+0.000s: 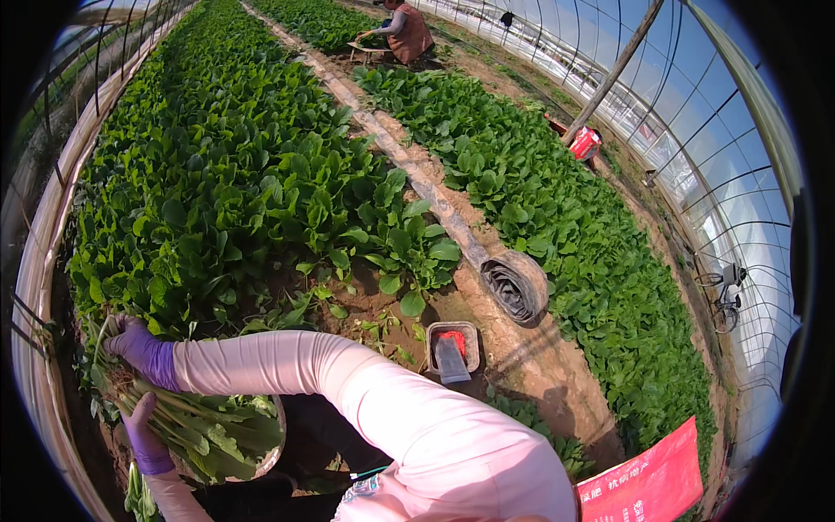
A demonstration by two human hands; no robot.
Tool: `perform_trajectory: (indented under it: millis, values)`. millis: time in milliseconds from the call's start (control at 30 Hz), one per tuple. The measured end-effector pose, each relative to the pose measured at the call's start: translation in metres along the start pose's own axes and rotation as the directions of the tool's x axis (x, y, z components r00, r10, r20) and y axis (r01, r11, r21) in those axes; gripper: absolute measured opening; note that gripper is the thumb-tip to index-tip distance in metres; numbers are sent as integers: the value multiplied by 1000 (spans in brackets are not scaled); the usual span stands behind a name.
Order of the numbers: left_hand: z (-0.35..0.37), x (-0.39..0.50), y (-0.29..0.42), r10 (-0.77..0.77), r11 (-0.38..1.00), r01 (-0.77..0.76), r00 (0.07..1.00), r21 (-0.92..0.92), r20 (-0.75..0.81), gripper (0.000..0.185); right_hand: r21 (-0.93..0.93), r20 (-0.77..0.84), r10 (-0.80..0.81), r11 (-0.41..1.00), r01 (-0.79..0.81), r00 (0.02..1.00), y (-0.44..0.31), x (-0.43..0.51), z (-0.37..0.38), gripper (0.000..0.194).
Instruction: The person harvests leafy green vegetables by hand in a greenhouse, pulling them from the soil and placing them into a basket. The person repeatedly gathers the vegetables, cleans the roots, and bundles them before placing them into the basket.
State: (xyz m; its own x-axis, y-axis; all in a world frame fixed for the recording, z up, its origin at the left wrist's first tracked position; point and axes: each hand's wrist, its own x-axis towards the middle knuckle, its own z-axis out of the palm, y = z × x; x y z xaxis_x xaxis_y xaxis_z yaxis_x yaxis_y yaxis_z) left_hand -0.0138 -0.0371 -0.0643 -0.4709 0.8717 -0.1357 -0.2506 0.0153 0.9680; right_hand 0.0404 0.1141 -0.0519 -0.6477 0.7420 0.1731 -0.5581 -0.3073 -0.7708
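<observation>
A bunch of leafy greens [215,437], roots towards the left and leaves towards the right, lies across the rim of a pale round container [282,424]. My left hand [145,436], in a purple glove, holds the stalks near the root end, thumb up. Just above it is my right hand [140,352], gloved the same way, its arm stretched across my front. Its fingers close on stems at the edge of the plant bed; the fingertips are partly hidden. Soil clings to the roots [121,378] between both hands.
Dense greens [261,183] grow ahead, beside plastic sheeting [52,261] on the left. A small plastic tub [453,349] with red material and a rolled hose [515,287] lie near the path. Red printed sacks [642,476] [585,143] stand rightward. Another person [408,32] crouches far ahead.
</observation>
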Motion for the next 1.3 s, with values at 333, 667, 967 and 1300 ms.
perform_trajectory:
  millis: [333, 667, 967, 1300]
  values:
    - [11, -10, 30, 279, 858, -235, 960, 457, -31, 60, 487, -71, 74, 873, -30, 995, -45, 18, -35, 30]
    - [-11, -17, 48, 174, 967, -143, 975, 210, -138, 34, -469, -131, 261, 833, -292, 956, -82, 16, -23, 45]
    - [-21, -23, 48, 69, 992, -68, 998, 111, -9, 39, -388, 227, 42, 920, 51, 973, -48, -2, -17, 13]
    - [-20, -27, 48, 105, 994, -106, 993, 22, 52, 45, -377, 327, 377, 893, -246, 866, -56, -10, -4, 38]
